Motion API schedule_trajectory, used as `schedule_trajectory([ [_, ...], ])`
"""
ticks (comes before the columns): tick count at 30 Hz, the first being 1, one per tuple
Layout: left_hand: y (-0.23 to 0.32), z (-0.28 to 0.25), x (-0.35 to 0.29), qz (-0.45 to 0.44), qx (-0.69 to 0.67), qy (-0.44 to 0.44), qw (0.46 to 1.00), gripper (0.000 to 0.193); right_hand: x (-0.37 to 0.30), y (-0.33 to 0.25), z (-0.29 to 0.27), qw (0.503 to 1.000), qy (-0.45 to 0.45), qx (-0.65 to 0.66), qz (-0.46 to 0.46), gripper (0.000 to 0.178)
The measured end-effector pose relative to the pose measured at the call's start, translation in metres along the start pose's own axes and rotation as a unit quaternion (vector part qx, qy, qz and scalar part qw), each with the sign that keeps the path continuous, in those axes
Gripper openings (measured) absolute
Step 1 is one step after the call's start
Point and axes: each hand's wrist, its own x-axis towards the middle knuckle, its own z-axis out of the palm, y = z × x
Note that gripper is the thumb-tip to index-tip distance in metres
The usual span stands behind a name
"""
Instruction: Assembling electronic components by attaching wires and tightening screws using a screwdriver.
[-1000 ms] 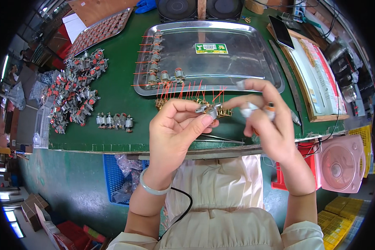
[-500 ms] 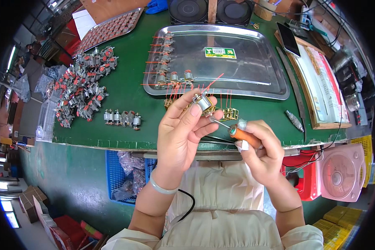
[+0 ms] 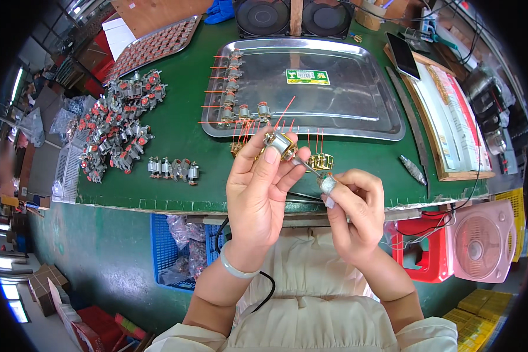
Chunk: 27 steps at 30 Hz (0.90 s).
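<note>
A small silver electric motor [image 3: 280, 144] with a brass-coloured bracket and a red wire is pinched between the thumb and fingers of my left hand [image 3: 257, 188]. My right hand [image 3: 356, 210] is closed around a screwdriver [image 3: 312, 169]; its handle is mostly hidden by the fingers, and white wrapping shows on the thumb and a fingertip. The thin metal shaft points at the lower end of the motor, where the tip appears to touch; exact contact is hard to make out. Brass brackets with red wires [image 3: 321, 161] lie on the table just behind my hands.
A metal tray [image 3: 346, 105] bears a column of motors along its left side. Left of it are a heap of motors [image 3: 120, 117] and a short row of motors [image 3: 173, 169]. At right lie a phone [image 3: 402, 56], a metal strip [image 3: 409, 111] and a grey cylindrical tool [image 3: 413, 170].
My right hand has turned and moved slightly left, bringing the screwdriver's shaft up against the motor's end. The motor has tilted a little in my left hand.
</note>
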Motion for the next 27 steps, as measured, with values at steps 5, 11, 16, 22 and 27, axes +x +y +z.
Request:
schedule_trajectory([
  [5, -0.002, -0.001, 0.000, 0.015, 0.017, 0.010, 1.000, 0.030, 0.002, 0.004, -0.002, 0.998, -0.022, 0.052, 0.022, 0.026],
  [11, -0.001, -0.003, 0.000, 0.033, 0.004, 0.021, 0.999, 0.033, 0.002, -0.003, 0.001, 0.987, -0.014, 0.090, 0.135, 0.035],
  [16, 0.000, 0.000, -0.002, 0.027, 0.006, 0.025, 0.999, 0.033, 0.005, 0.005, 0.001, 0.999, -0.019, -0.033, -0.031, 0.034],
  [22, 0.006, -0.002, -0.004, 0.035, 0.015, 0.018, 0.999, 0.033, 0.015, -0.007, -0.013, 0.796, -0.087, 0.403, 0.443, 0.029],
  [27, 0.008, 0.000, -0.005, 0.048, 0.007, 0.012, 0.999, 0.032, 0.013, -0.015, -0.003, 0.903, -0.050, 0.312, 0.290, 0.029],
])
